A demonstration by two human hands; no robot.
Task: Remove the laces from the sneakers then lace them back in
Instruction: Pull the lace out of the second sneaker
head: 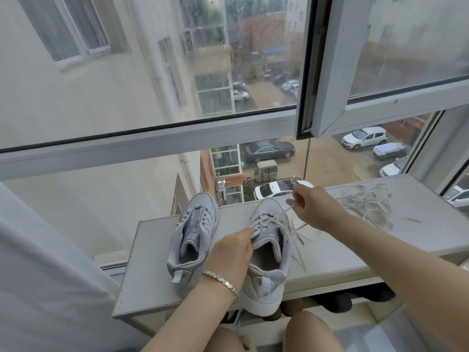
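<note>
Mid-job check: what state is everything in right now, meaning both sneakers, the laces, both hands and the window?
Left sneaker: upright on the shelf, no lace visible in it.
Right sneaker: upright, heel overhanging the shelf edge, partly laced.
Threaded lace: slack, one strand pulled taut.
Loose lace: piled on the shelf, untouched.
Left hand: grips the right sneaker's upper.
Right hand: pinches the threaded lace.
Window sash: open.

A grey laceless sneaker [193, 235] stands beside a half-laced sneaker [270, 252], its lace [264, 219] trailing; a spare lace [365, 205] lies heaped apart.
</note>
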